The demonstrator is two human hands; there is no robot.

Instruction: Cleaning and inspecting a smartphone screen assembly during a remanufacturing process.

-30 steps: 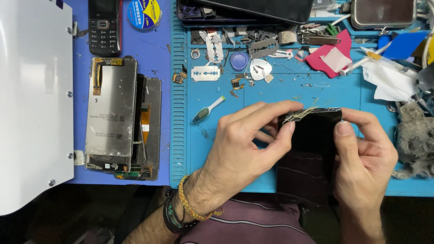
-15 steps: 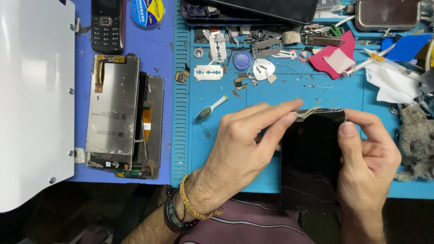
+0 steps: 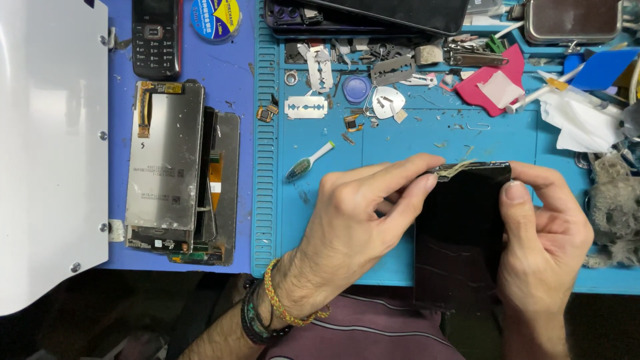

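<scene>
While both hands sit over the blue mat (image 3: 400, 140) on the bench, the black phone screen panel (image 3: 460, 233) stands between them, long axis running from its top edge, out over the mat, down toward my chest, bottom end hanging past the bench edge over my shirt. My right hand (image 3: 543, 240) has a grip clenched on the panel's right side: thumb flat on the glass near the top right corner, the other fingers behind it, I think, though they're hidden. My left hand (image 3: 360, 213) comes in from the left w/ thumb and forefinger pinched at the top edge, on a thin pale strip of adhesive (image 3: 457, 170) that lies along that edge. Can't tell for sure if the strip is actually caught in the pinch or just touched; looks pinched to me.

Key relation: the strip runs left-right across the panel's short top edge, i.e. crosswise to the long axis, and it's right at my left fingertips, so the left hand is the nearer one, w/ the right just bracing the panel.

Around: a small toothbrush (image 3: 309, 162) lies on the mat just left of my left hand, a razor blade (image 3: 306, 107) above it. Further left, off the mat, a stack of stripped display assemblies (image 3: 167, 167), a keypad phone (image 3: 155, 37) above those, and a white panel (image 3: 47, 147) at far left. Crumpled tissue (image 3: 580, 123) and grey fluff (image 3: 613, 207) sit to the right.
</scene>
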